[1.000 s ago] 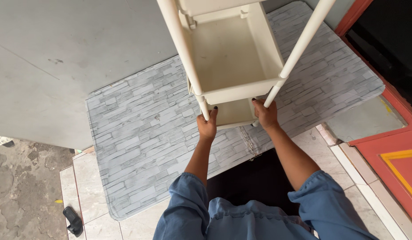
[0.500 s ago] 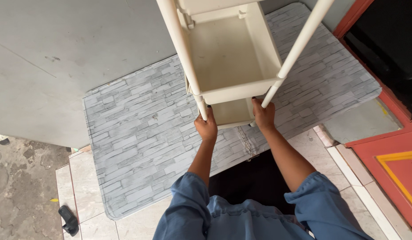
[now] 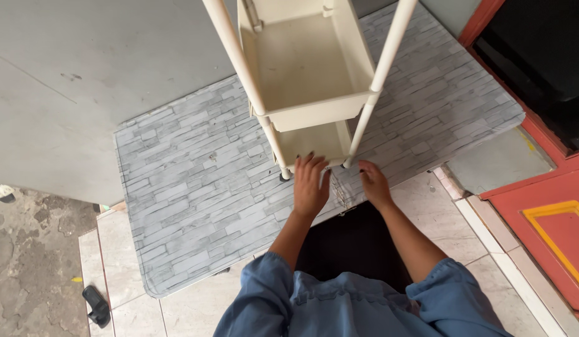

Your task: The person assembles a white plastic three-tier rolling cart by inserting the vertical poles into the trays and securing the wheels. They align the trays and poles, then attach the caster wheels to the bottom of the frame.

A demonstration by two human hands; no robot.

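A cream plastic tiered rack stands on a table covered in a grey brick-pattern sheet (image 3: 196,187). Its upper tray (image 3: 305,68) and lower tray (image 3: 314,142) hang between two white poles (image 3: 242,68). My left hand (image 3: 310,186) rests with spread fingers against the front edge of the lower tray, next to the front left leg and its small caster (image 3: 284,176). My right hand (image 3: 374,185) lies just off the base of the front right pole (image 3: 352,153), fingertips pointing toward it, holding nothing. Both arms are in blue denim sleeves.
A thin wire piece (image 3: 341,195) hangs at the table's near edge between my hands. Pale floor tiles (image 3: 127,274) lie below, with a black sandal (image 3: 97,306) at lower left. A red step and door frame (image 3: 545,212) border the right side.
Both hands held the bottom of the rack at its front legs earlier. Now they have let go and drawn back slightly, the left with fingers spread on the lower tray.
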